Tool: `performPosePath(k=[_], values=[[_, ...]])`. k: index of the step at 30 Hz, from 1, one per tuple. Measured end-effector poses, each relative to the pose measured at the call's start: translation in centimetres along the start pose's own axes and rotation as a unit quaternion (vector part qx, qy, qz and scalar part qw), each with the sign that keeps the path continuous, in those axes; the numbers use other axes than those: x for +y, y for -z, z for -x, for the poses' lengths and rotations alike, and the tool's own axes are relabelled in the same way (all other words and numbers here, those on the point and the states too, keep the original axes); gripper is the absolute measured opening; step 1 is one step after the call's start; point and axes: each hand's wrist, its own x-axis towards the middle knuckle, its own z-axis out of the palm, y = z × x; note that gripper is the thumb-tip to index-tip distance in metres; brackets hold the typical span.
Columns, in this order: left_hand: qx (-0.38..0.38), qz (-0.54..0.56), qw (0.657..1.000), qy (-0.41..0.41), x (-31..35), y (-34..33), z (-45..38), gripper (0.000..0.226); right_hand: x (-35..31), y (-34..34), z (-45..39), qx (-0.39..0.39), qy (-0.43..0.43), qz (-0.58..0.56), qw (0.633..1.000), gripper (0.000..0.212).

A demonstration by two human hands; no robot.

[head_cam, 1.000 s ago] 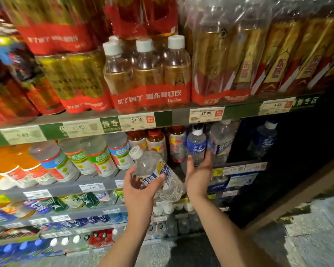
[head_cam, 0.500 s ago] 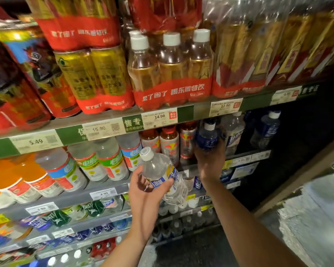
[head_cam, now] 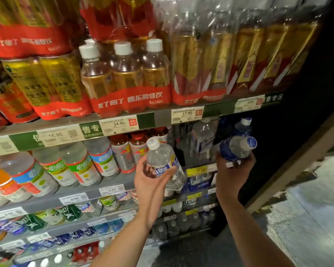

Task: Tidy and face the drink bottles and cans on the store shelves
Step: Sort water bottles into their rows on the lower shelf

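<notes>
The left hand (head_cam: 152, 182) has its fingers closed around a clear water bottle (head_cam: 165, 166), tilted before the second shelf (head_cam: 112, 186); the right hand (head_cam: 232, 174) grips a blue-label bottle (head_cam: 236, 147) lying sideways; either could slip, since both grips look loose.

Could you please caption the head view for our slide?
Left hand holds a clear bottle; right hand tilts a blue-labelled bottle off the shelf.

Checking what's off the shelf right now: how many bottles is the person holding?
2. A clear bottle with a white cap is in the left hand; a blue-labelled bottle, tipped sideways, is in the right hand.
</notes>
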Motion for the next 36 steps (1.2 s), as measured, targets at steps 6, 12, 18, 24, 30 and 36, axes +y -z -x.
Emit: performPosePath(k=[6, 12, 18, 24, 30, 36], values=[[0.088, -0.084, 0.993, -0.007, -1.3, -6.6, -0.8, 0.090, 1.6, 1.1, -5.8, -0.125, -0.010, 0.052, 0.991, 0.067], [0.146, -0.104, 0.983, -0.028, -1.2, -10.6, -1.3, 0.089, 4.3, -1.6, -10.0, -0.224, -0.035, 0.123, 0.966, 0.081], [0.177, -0.179, 0.966, -0.053, -1.0, -13.2, -3.0, 0.086, 5.5, -1.3, -10.3, -0.266, -0.035, 0.167, 0.949, 0.080], [0.178, -0.215, 0.959, -0.054, -1.9, -14.2, -4.0, 0.087, 6.1, -0.4, -10.4, -0.273, -0.001, 0.192, 0.943, 0.084], [0.140, -0.205, 0.966, -0.069, -2.1, -14.3, -4.5, 0.082, 5.8, 0.3, -9.7, -0.270, 0.031, 0.199, 0.942, 0.083], [0.178, -0.144, 0.971, -0.073, -3.5, -12.2, -2.9, 0.075, 4.3, 1.4, -7.4, -0.195, 0.086, 0.159, 0.964, 0.061]])
